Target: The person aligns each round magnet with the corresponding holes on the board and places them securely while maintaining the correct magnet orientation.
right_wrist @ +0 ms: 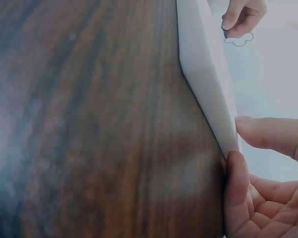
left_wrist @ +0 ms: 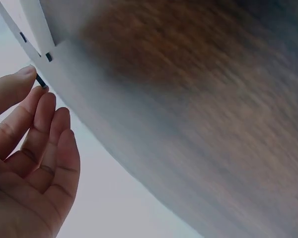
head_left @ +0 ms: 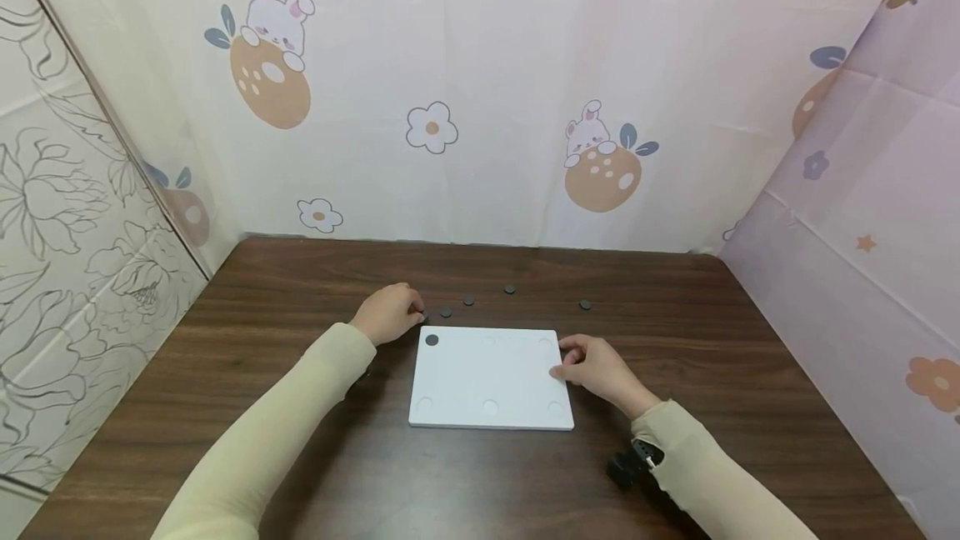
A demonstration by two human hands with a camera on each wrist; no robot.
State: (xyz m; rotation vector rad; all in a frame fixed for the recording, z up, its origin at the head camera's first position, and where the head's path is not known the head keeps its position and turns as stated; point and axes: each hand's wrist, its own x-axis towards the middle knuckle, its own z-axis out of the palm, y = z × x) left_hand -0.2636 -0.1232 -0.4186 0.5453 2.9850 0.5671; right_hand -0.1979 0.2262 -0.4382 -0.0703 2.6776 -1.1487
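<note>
A white board (head_left: 491, 373) with shallow round recesses lies flat on the table; one dark disc (head_left: 432, 340) sits at its back left corner. Just beyond that corner the left hand (head_left: 388, 312) pinches a small dark disc (left_wrist: 41, 81) between thumb and index finger, its other fingers loosely bent in the left wrist view. The right hand (head_left: 596, 367) holds the board's right edge, thumb on top and index finger against the side, which the right wrist view shows close up.
Behind the board, several loose dark discs lie on the brown wooden table (head_left: 300, 440), among them one disc (head_left: 509, 289) near the middle and another disc (head_left: 585, 304) farther right. A printed curtain (head_left: 495, 182) hangs behind the table's back edge.
</note>
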